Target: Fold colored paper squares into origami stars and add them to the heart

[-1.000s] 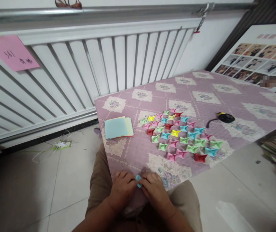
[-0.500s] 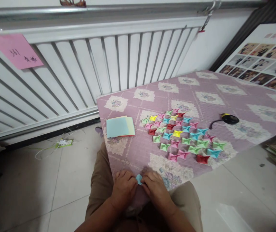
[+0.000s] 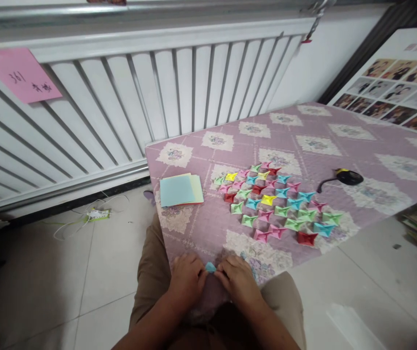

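A small folded piece of light blue paper (image 3: 210, 267) lies at the near edge of the table between my two hands. My left hand (image 3: 187, 274) has its curled fingers closed on the paper's left side. On its right side, my right hand (image 3: 238, 277) grips it with thumb and fingertips. Beyond my hands to the right, rows of small folded paper pieces (image 3: 268, 200) in green, pink, red, yellow and blue stand on the cloth. A stack of square paper sheets (image 3: 177, 190), light blue on top, sits at the left edge.
The flowered pink tablecloth (image 3: 201, 233) covers the table. A black object with a cord-like end (image 3: 349, 177) lies to the right. Behind are a white radiator (image 3: 203, 87) and a photo board (image 3: 394, 82). A power strip (image 3: 98, 214) is on the floor.
The blue paper has shifted slightly up and looks flatter and smaller between my fingers. Both hands stay close to it, with my right hand's fingers a little higher.
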### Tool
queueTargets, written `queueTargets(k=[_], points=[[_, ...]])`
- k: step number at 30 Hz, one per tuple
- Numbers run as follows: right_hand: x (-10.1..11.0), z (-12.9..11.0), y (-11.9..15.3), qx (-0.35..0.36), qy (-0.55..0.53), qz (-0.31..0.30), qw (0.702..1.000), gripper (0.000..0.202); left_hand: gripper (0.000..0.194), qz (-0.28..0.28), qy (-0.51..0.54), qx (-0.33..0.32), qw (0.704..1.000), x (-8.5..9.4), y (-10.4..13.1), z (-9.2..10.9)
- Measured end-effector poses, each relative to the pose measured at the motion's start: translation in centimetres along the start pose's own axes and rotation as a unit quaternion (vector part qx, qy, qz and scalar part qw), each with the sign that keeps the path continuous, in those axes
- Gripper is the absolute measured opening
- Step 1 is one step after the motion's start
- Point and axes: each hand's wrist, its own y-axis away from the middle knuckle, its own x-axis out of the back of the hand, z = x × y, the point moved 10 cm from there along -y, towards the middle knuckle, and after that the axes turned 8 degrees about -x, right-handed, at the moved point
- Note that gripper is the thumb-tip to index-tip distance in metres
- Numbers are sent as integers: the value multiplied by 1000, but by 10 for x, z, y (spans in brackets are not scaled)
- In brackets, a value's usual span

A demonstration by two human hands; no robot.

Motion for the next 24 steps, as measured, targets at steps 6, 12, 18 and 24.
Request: queueTargets(k=[6,12,18,24], points=[[3,-2,-3,-12,16,5,1000,12,17,-62,-18,13,998,-5,-9,-3],[5,-3,-8,-44,22,-21,999,13,17,-87,-22,16,996,-4,-13,-1],[9,-3,-9,-56,22,-10,998,14,18,-110,-42,25,993,-3,-16,-1],[10,-4,-10,-66,27,8,997,17,19,-128,-39,26,991,-4,-20,-4]])
